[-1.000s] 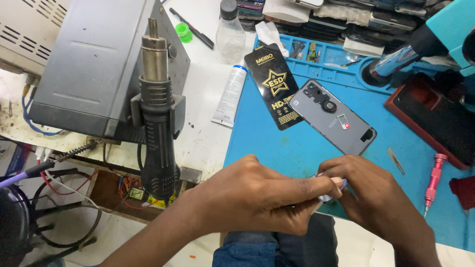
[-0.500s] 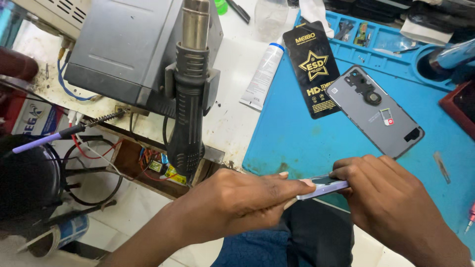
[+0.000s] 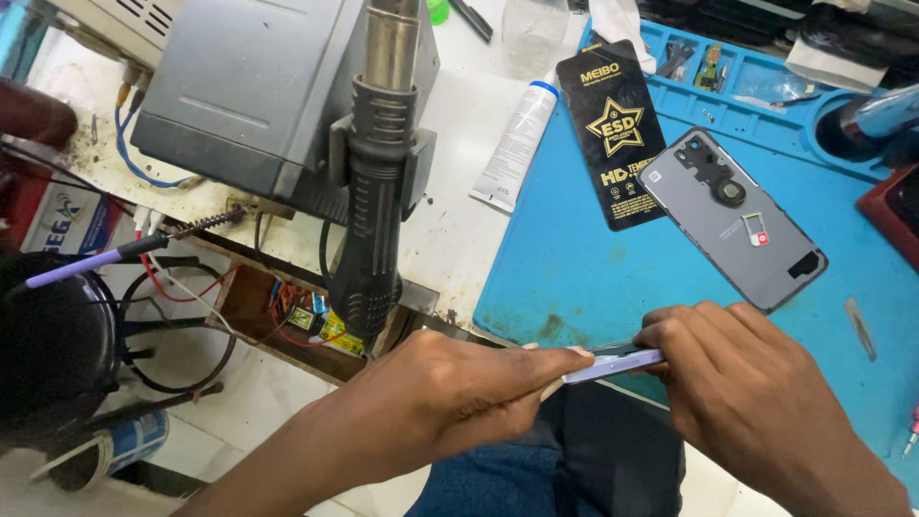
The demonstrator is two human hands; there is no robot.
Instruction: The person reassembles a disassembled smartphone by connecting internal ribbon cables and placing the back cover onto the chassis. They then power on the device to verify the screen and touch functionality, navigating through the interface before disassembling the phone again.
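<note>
My left hand and my right hand both grip a thin lilac phone, held edge-on at the near edge of the blue work mat. The left fingers press along its left end and the right fingers pinch its right end. Much of the phone is hidden by my fingers. A grey phone back cover with a camera cutout lies flat on the mat beyond my right hand. A black screen-protector packet lies next to it.
A hot-air gun hangs in its holder on a grey rework station at the left. A white tube lies on the white bench. Loose wires and a soldering iron sit at far left. Small parts fill the mat's back tray.
The view has shifted, so the bench things sit further right and up in the frame. My hands stay together on the phone; the left fingers have slid along its edge.
</note>
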